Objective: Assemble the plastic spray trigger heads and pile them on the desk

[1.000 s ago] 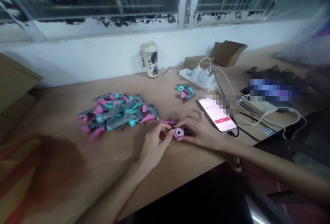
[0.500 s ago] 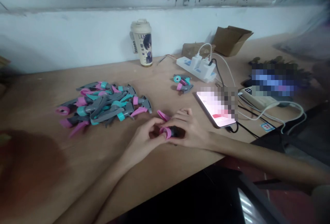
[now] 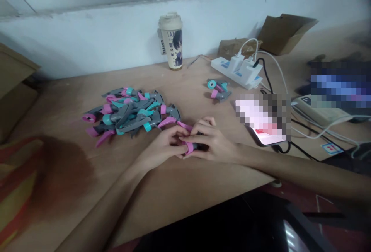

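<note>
- Head view: my left hand (image 3: 162, 145) has thumb and fingers pinched in at the pink collar of a sprayer (image 3: 189, 148).
- Right hand (image 3: 213, 140) is curled round its grey body, so yeah, both hands on it, near the table (image 3: 179, 194) edge. Can't tell if it's touching the wood.
- Messy sprayer pile (image 3: 131, 114) just off to the left, cup (image 3: 171, 47) behind.
- Phone (image 3: 271, 138) lies right of my hands.
</note>
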{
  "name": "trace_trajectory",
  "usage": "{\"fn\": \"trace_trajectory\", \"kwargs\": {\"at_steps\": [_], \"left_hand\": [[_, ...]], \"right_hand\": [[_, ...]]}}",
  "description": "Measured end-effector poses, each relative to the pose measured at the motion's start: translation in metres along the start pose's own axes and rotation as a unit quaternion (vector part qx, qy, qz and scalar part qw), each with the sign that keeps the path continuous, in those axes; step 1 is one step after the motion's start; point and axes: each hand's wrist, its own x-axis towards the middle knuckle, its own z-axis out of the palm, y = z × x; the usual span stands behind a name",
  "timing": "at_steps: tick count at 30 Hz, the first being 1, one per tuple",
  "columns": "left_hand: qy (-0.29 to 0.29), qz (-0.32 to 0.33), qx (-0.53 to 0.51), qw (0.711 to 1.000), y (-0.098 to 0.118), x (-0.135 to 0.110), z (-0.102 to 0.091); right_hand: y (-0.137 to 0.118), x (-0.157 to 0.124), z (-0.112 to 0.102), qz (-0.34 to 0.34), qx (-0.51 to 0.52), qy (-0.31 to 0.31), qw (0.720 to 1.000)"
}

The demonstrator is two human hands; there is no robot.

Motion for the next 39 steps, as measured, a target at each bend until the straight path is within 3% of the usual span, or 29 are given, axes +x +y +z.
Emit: {"fn": "trace_trajectory", "kwargs": {"at_steps": [13, 19, 22, 26, 32, 39], "left_hand": [[0.05, 0.014, 0.025, 0.998, 0.0, -0.001, 0.007], [0.115, 0.045, 0.073, 0.99, -0.009, -0.001, 0.016], [0.204, 0.087, 0.154, 0.963, -0.014, -0.001, 0.022], [0.338, 0.084, 0.284, 0.893, -0.013, -0.003, 0.03], [0.304, 0.056, 0.371, 0.875, -0.007, -0.008, 0.033], [0.323, 0.086, 0.415, 0.846, -0.009, -0.008, 0.035]], "right_hand": [[0.008, 0.006, 0.002, -0.018, -0.026, 0.002, 0.999], [0.008, 0.005, 0.001, -0.008, -0.036, 0.024, 0.999], [0.009, 0.004, -0.001, 0.015, -0.059, 0.033, 0.998], [0.008, 0.003, -0.004, 0.047, -0.077, 0.024, 0.996], [0.004, 0.003, -0.003, 0.061, -0.069, 0.01, 0.996], [0.004, 0.003, -0.003, 0.069, -0.067, 0.004, 0.995]]}}
